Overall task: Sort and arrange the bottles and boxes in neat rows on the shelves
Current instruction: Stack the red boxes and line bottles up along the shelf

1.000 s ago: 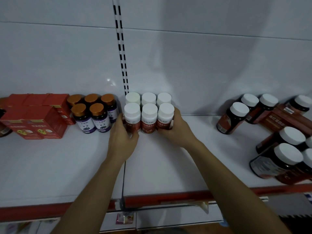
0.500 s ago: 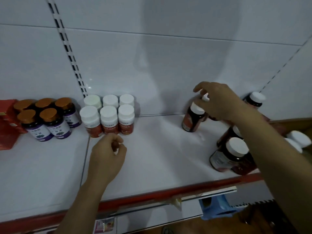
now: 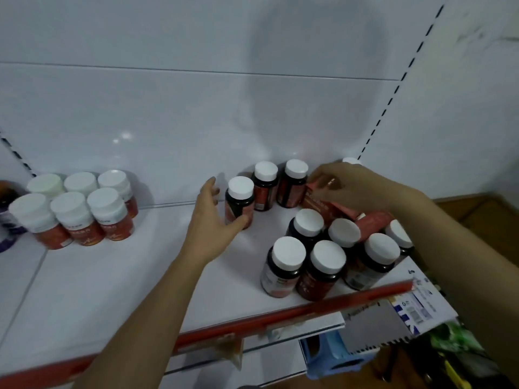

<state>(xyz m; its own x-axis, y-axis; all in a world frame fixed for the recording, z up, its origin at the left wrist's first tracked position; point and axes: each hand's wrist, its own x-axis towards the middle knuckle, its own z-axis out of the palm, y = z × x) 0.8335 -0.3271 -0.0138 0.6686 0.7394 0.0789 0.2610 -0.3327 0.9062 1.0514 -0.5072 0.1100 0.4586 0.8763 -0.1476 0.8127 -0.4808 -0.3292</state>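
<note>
Fingers and thumb of our left hand (image 3: 209, 228) curl round a dark bottle (image 3: 240, 204) at frame centre, likely to nudge it into line; our right hand (image 3: 362, 186) pinches a red box (image 3: 328, 206) tangled among loose bottles (image 3: 323, 265) centre right. Sorted red-labelled bottles (image 3: 75, 214) stand in rows at left on the shelf (image 3: 140, 276).

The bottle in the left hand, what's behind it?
Two more dark bottles with white caps stand behind the dark bottle that the left hand grips, by the white back wall. Farther right, the right hand and its red box hide the rest; one white cap peeks out.
</note>
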